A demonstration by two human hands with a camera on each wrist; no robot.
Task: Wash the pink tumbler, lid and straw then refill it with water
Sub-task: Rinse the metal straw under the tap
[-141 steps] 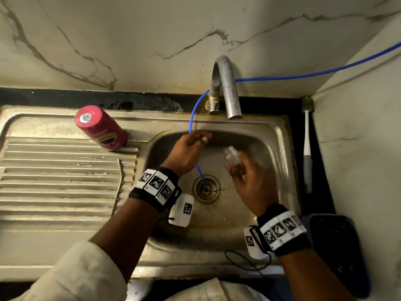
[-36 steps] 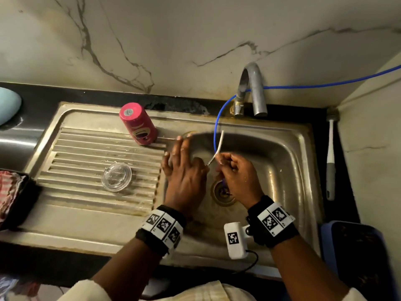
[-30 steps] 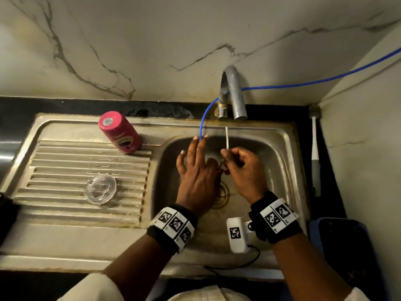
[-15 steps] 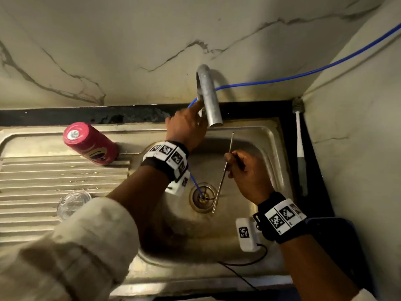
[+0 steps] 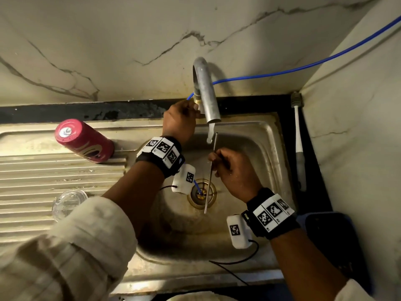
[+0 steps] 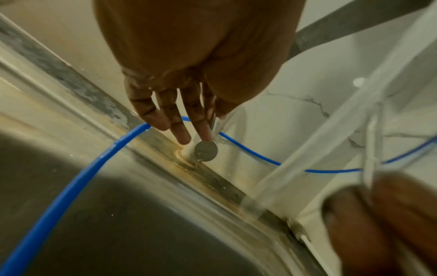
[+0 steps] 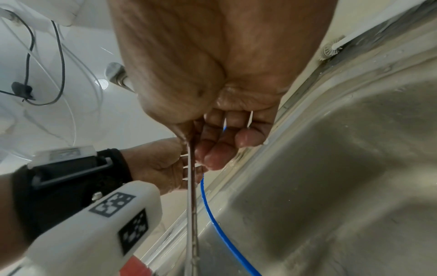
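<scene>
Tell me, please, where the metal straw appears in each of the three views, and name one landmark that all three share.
Head: the straw stands near upright at centre, over the sink drain, pinched by the right hand.
Left wrist: it shows as a blurred pale bar slanting across the right side.
Right wrist: it runs down from the fingers at lower centre.
Shared landmark: the blue tube.

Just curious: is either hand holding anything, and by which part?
The right hand pinches the straw near its upper end. The left hand is at the tap handle.
</scene>
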